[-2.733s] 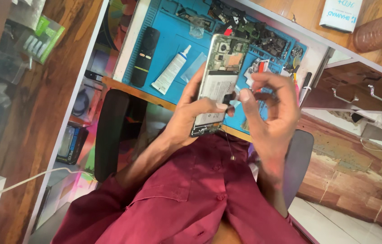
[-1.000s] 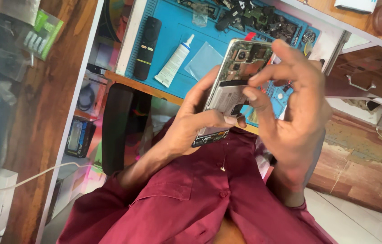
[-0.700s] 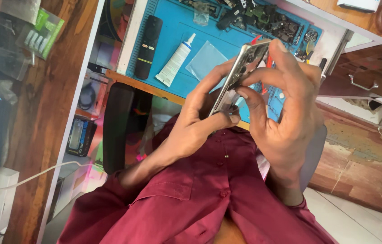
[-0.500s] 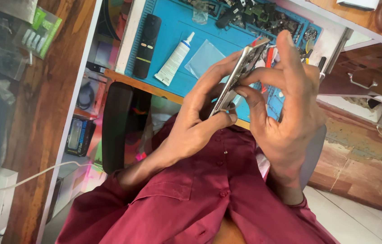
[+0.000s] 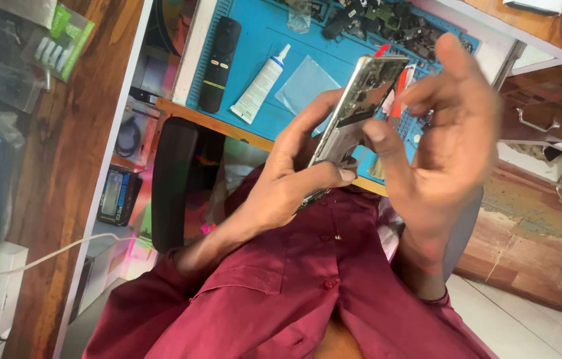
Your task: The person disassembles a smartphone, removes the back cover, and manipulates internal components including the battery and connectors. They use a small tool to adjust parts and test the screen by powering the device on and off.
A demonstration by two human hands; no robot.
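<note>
My left hand grips an opened phone with its back cover off, and the inner metal frame and boards show. The phone is held above my lap, tilted nearly edge-on to the camera. My right hand closes on it from the right, thumb pressed on the lower face and fingertips at the upper edge. A red-handled tool shows just behind the phone; I cannot tell whether my fingers hold it. Beyond the hands lies the blue work mat.
On the mat lie a black remote, a white glue tube, a clear film sheet and a heap of dark phone parts. A black chair armrest stands at left. Drawers with metal handles are at right.
The phone has turned from face-up to nearly edge-on. Both hands have risen a little, and my right hand has shifted from the phone's face to grip around its side.
</note>
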